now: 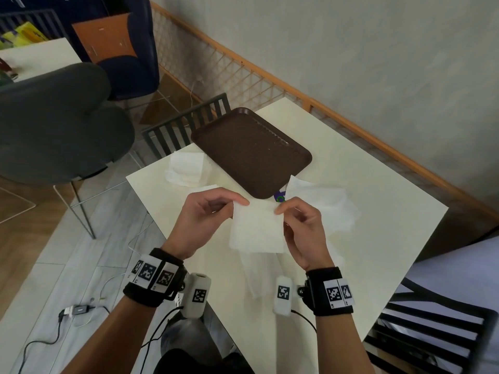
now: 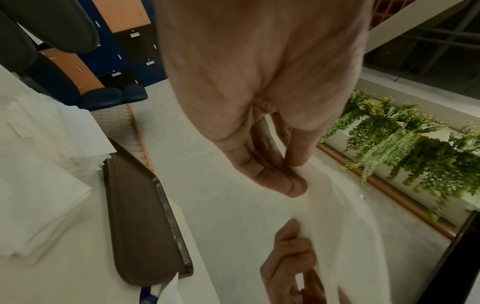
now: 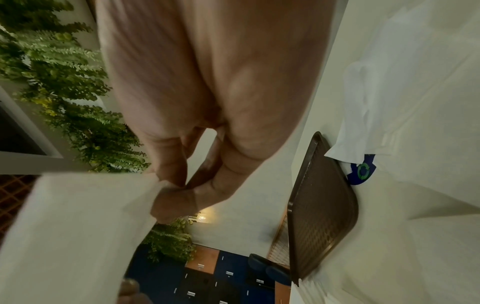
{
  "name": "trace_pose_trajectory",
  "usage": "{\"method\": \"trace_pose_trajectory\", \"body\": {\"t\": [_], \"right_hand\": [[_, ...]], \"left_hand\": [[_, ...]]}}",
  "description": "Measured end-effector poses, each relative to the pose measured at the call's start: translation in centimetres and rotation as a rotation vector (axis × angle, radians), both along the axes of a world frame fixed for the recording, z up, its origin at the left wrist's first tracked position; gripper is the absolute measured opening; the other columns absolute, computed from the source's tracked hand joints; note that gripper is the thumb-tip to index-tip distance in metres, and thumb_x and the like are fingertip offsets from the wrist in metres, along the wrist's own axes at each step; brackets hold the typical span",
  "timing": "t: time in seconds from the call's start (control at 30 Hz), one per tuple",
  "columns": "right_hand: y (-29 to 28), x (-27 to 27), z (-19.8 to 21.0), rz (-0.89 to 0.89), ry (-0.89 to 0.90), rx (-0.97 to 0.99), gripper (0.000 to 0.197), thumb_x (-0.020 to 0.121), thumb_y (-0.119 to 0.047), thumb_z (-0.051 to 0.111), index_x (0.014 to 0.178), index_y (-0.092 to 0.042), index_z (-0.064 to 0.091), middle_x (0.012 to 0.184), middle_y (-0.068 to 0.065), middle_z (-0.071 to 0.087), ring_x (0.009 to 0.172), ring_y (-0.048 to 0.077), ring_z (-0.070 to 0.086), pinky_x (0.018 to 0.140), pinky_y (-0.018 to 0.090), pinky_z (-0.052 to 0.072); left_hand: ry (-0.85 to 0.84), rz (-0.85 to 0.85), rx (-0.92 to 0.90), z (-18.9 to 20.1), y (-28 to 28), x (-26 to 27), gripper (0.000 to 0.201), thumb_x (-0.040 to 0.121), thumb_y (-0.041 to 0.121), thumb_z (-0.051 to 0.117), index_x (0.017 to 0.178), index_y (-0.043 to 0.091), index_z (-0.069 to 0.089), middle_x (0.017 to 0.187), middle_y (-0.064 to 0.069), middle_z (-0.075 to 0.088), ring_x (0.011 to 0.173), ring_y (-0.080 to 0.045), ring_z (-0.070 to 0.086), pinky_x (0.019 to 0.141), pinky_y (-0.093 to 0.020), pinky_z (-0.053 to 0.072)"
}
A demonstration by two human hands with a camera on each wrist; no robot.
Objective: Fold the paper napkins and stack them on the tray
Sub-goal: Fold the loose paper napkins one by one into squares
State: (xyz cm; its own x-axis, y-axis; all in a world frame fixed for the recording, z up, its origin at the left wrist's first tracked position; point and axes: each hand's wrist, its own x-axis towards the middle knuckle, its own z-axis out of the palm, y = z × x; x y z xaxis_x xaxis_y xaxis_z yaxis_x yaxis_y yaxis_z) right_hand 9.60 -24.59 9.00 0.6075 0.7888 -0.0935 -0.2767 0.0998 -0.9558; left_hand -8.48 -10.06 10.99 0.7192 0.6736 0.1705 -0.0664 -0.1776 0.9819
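Hands (image 1: 208, 222) apparently pinching napkin (image 1: 256, 230) between.

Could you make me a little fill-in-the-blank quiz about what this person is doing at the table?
1. Both hands pinch the top edge of one white ____.
2. The tray on the table is ____ in colour.
3. The number of napkins lying on the tray is ____.
4. The left hand and the right hand hold the paper ____ the table, not flat on it.

Missing words: napkin; brown; none; above

Dim, soft indoor light; blurred, edge-warped wrist views.
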Motion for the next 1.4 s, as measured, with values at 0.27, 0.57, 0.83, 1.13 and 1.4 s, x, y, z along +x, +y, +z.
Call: {"method": "trace_pose_trajectory", "body": {"t": [0.27,0.57,0.83,1.13,1.4], "right_hand": [[0.8,-0.9,0.6,0.032,0.004,-0.083,0.006,0.104,-0.006,0.051,0.102,-0.004,0.057,0.089,0.016,0.066,0.074,0.026,0.057,0.065,0.035,0.043],[6.1,-4.7,-0.8,0.184,-0.938,-0.239,0.038,0.115,-0.039,0.049,0.079,-0.032,0.040,0.071,-0.009,0.046,0.073,0.016,0.046,0.070,0.037,0.042],[12.1,-5.0,-4.5,-0.091,-0.409,-0.358,0.032,0.111,-0.046,0.058,0.091,-0.025,0.047,0.075,-0.014,0.055,0.069,0.005,0.050,0.070,0.037,0.050],[19.6,-5.6,-10.1,0.123,-0.520,-0.624,0.010,0.103,-0.009,0.063,0.110,-0.014,0.057,0.093,-0.002,0.063,0.084,0.018,0.068,0.076,0.028,0.051],[15.2,-2.7,-9.2,0.154,-0.870,-0.893,0.024,0.101,-0.014,0.063,0.124,-0.012,0.054,0.114,0.012,0.066,0.099,0.031,0.058,0.082,0.038,0.046]], "left_hand": [[0.049,-0.018,0.049,0.0,-0.3,-1.1,0.030,0.099,-0.017,0.056,0.098,0.003,0.079,0.096,-0.008,0.077,0.090,-0.030,0.070,0.083,-0.029,0.056],[0.149,0.055,0.063,-0.2,1.3,-2.5,0.025,0.104,-0.001,0.064,0.084,0.004,0.078,0.074,0.012,0.072,0.066,0.002,0.060,0.070,-0.008,0.042],[0.261,0.370,0.006,-3.2,7.8,-3.5,0.019,0.097,0.026,0.080,0.080,0.021,0.076,0.081,0.000,0.076,0.080,-0.021,0.073,0.076,-0.022,0.058],[0.689,0.294,0.121,-11.7,15.7,-1.1,0.030,0.086,0.011,0.086,0.112,0.019,0.071,0.107,-0.004,0.070,0.080,-0.016,0.070,0.080,-0.026,0.059],[0.876,0.273,0.384,-14.0,14.8,-1.2,0.044,0.085,0.021,0.086,0.127,0.023,0.071,0.147,-0.012,0.041,0.130,-0.038,0.042,0.108,-0.041,0.037]]}}
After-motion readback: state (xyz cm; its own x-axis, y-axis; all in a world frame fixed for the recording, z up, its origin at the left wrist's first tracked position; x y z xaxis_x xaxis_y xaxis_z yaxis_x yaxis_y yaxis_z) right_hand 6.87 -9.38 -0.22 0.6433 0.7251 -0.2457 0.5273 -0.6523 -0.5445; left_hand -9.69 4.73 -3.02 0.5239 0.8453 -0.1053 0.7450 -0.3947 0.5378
